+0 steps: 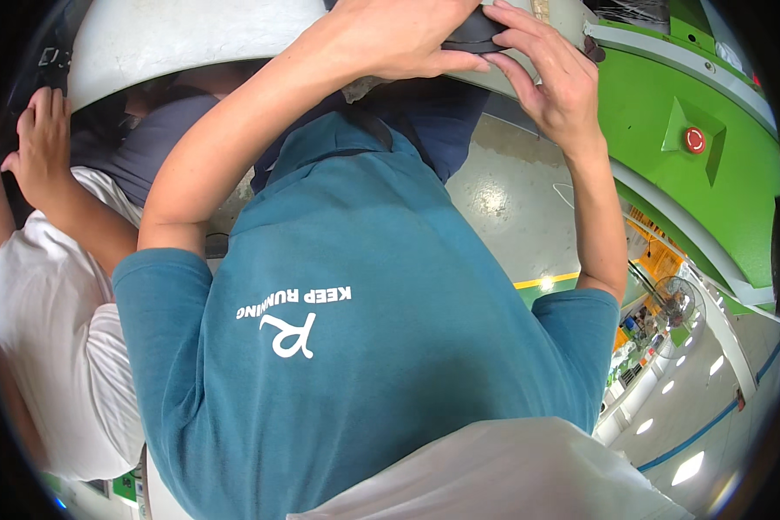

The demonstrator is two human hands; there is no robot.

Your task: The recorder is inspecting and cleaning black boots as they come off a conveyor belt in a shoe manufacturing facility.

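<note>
At the top of the head view, both my hands meet over a black, smooth piece with a rounded edge (pixel 478 33); its kind is not clear, and part of it is hidden under my fingers. My left hand (pixel 407 36) lies across it from the left, with the thumb along its near edge. My right hand (pixel 550 74) takes its right end, the bent fingers above and the thumb below. The piece is at the edge of a white tabletop (pixel 191 35).
On the left a co-worker in a white shirt (pixel 61 338) sits close by, one hand (pixel 43 143) holding a dark thing. To the right stands a green machine housing (pixel 641 95) with a red emergency-stop button (pixel 695 140). A fan (pixel 674 303) stands farther off, lower right.
</note>
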